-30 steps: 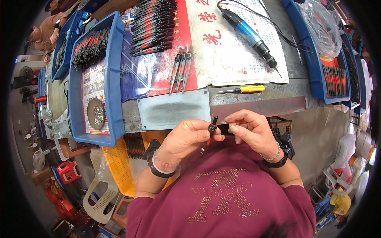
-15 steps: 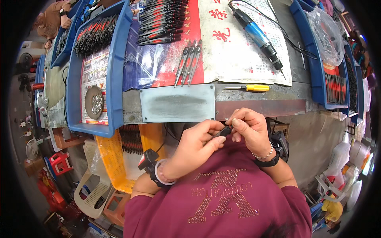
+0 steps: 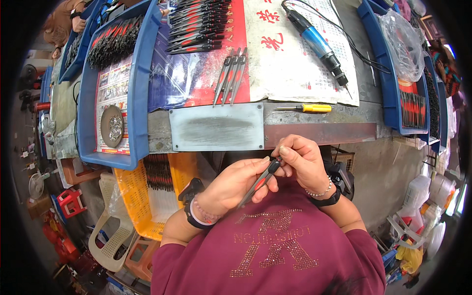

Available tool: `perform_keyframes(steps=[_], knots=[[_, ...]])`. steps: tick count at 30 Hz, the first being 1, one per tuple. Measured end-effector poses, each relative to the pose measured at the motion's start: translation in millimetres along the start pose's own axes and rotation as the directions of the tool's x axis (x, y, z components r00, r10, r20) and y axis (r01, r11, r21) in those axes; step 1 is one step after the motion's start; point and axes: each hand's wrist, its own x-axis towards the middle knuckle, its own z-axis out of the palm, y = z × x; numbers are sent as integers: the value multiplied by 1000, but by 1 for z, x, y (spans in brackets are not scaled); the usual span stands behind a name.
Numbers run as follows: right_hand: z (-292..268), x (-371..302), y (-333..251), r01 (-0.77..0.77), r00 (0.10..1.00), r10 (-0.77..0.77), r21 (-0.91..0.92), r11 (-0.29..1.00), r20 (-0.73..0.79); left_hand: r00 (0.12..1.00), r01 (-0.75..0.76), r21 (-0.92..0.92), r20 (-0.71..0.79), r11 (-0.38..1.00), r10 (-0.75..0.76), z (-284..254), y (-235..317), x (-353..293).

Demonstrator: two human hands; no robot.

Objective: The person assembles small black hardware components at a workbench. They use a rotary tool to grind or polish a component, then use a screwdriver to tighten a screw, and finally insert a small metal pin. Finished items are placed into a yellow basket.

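Observation:
In front of my chest my left hand (image 3: 233,184) is closed around a slim grey, black and red pen-shaped tool (image 3: 259,182). The tool slants, its black end up toward the right and its narrow end down toward my shirt. My right hand (image 3: 301,158) pinches with thumb and forefinger at that black end; whatever small part may be in the pinch is hidden. Beyond my hands, three similar pen-shaped tools (image 3: 230,78) lie side by side on the table, and a larger row of them (image 3: 199,24) lies farther back.
A pale metal plate (image 3: 216,127) lies along the table's front edge. Right of it is a yellow-handled screwdriver (image 3: 314,107), with a blue electric screwdriver (image 3: 318,45) behind. Blue trays (image 3: 140,88) hold more tools and a dish of small metal parts (image 3: 113,127). A yellow crate (image 3: 132,191) stands below.
The tool has turned in my left hand, so its red and grey body now shows below my fingers. My right hand has shifted slightly left and stays at the black end.

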Motion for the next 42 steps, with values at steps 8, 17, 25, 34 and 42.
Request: perform_keyframes(steps=[8, 17, 25, 34, 42], knots=[[5, 3, 0, -83, 995, 85, 32, 996, -51, 996, 76, -114, -31, 991, -80, 2, -2, 0], [5, 5, 5, -72, 997, 74, 43, 996, -38, 1000, 3, -49, 0, 999, -3, -2, -8, 4], [6, 7, 5, -67, 996, 69, 28, 997, -59, 999, -35, -28, 9, 999, 36, -4, -8, 5], [6, 12, 1, -53, 997, 55, 59, 997, -49, 996, -53, -74, 63, 996, 57, -2, -1, 7], [16, 13, -6, 72, 991, -73, -14, 997, -116, 989, -140, -81, 40, 987, 144, 14, -2, 11]])
